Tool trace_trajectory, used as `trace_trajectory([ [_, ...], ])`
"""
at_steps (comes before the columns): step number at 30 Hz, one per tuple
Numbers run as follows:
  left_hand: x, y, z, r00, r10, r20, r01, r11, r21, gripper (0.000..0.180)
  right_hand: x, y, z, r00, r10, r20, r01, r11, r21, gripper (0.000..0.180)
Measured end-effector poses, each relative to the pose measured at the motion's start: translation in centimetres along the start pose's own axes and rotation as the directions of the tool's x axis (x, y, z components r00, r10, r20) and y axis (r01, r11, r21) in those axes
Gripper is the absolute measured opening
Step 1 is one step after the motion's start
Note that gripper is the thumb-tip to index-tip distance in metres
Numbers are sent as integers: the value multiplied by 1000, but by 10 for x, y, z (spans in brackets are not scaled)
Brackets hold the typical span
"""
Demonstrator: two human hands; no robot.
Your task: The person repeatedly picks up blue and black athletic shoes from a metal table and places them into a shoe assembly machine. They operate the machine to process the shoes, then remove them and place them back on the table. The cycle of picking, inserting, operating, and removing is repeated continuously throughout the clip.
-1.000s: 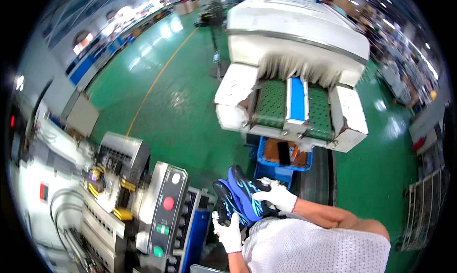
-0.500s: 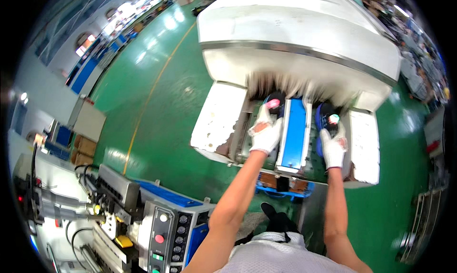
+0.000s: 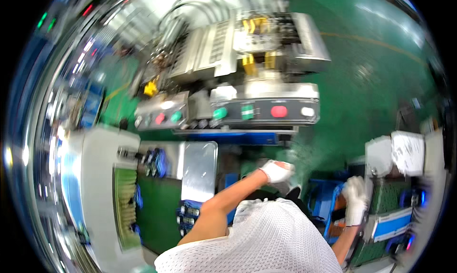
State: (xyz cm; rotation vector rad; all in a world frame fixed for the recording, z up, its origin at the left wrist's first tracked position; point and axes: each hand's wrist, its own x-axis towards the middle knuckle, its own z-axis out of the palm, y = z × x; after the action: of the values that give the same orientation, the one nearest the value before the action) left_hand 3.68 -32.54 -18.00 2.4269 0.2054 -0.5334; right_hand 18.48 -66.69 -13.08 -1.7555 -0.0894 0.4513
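My left hand (image 3: pixel 277 172), in a white glove with some bare skin showing, is in front of my body over the green floor; motion blurs its fingers, and no object shows in it. My right hand (image 3: pixel 354 200), also gloved in white, is stretched out above a blue crate (image 3: pixel 325 204), its fingers extended with nothing visible in them. To the right of that hand, a dark shoe (image 3: pixel 406 197) and another shoe (image 3: pixel 394 244) lie on either side of the blue strip (image 3: pixel 392 224) of a conveyor.
Ahead stands a machine with a button panel (image 3: pixel 264 112) and yellow parts. On the left, a white machine (image 3: pixel 102 173) has a bristle curtain (image 3: pixel 125 208), with shoes (image 3: pixel 157 162) nearby. A metal tray (image 3: pixel 199 168) stands beside more shoes (image 3: pixel 189 216).
My view has turned left, from the white tunnel machine to the button panel. Both hands have come away from the two shoes, which remain on the conveyor, now on my right.
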Motion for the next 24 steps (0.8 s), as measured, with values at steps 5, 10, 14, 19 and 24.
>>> trace_trajectory([
  [5, -291, -279, 38, 375, -823, -427, 718, 549, -428, 36, 17, 40, 155, 807, 199, 556, 24, 930, -368, 58],
  [10, -496, -319, 110, -324, -826, -462, 691, 127, -712, 23, 22, 40, 271, 773, 343, 534, 57, 801, -596, 60],
  [14, -556, -348, 188, -380, -855, -352, 575, 80, -814, 36, 9, 42, 364, 699, 410, 586, 313, 561, -766, 60],
  [19, -637, -433, 170, -516, -726, -455, 614, 57, -787, 45, -9, 42, 414, 678, 471, 565, 368, 447, -815, 56],
  [24, -793, -544, 120, -547, -732, -407, 552, 50, -832, 47, -6, 46, 410, 697, 487, 526, 556, 95, -826, 65],
])
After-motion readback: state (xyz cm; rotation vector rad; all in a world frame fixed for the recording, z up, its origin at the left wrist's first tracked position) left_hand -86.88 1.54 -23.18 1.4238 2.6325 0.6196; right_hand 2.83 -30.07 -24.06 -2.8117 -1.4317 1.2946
